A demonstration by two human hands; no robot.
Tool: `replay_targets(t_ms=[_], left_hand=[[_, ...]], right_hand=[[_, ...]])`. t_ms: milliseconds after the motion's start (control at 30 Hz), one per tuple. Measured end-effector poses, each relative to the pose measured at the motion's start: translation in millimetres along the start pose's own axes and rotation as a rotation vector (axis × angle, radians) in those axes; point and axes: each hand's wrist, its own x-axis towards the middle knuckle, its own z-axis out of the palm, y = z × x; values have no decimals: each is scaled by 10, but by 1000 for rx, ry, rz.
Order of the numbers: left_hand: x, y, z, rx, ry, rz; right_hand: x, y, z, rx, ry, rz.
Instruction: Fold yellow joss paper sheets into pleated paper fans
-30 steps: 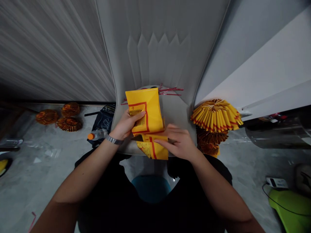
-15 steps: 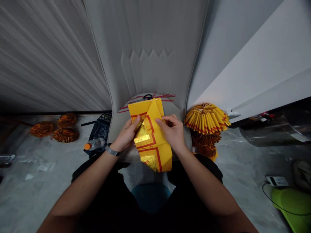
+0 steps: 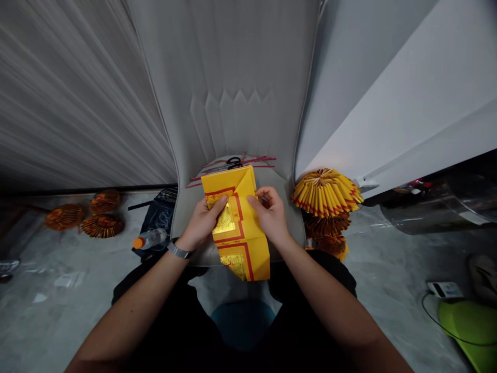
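Head: worn here, the one view looks forward and steeply down.
Legs point(image 3: 166, 311): close below me, at the bottom edge.
Paper point(image 3: 250, 223): near mid-frame, seen from above between my left hand point(image 3: 202, 220) and right hand point(image 3: 272, 215).
Chair point(image 3: 233, 57): straight ahead, reaching the top edge.
Floor point(image 3: 77, 321): farther down, both sides.

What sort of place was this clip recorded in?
Probably an indoor room, perhaps a home or small shop, doubling as a makeshift papercraft spot: scissors lie on the seat of a grey chair, printed yellow paper is in hand, and pleated paper pieces are stacked beside the chair.
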Motion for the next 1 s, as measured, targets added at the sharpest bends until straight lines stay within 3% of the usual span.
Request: replay_targets(t_ms=[233,367,600,800,1000], left_hand=[[-12,-2,-26,16,-26,-31],[-31,-8,-13,37,-16,-57],[-44,-85,-1,76,-18,-38],[-23,-102,-25,30,-115,-79],[-7,-74,-48,37,-154,-126]], right_hand=[[3,-9,-14,164,-71,143],[-16,-23,-8,123,-57,117],[12,-68,-54,80,-162,207],[44,-46,-124,-8,-124,190],[46,-80,-140,51,-148,224]])
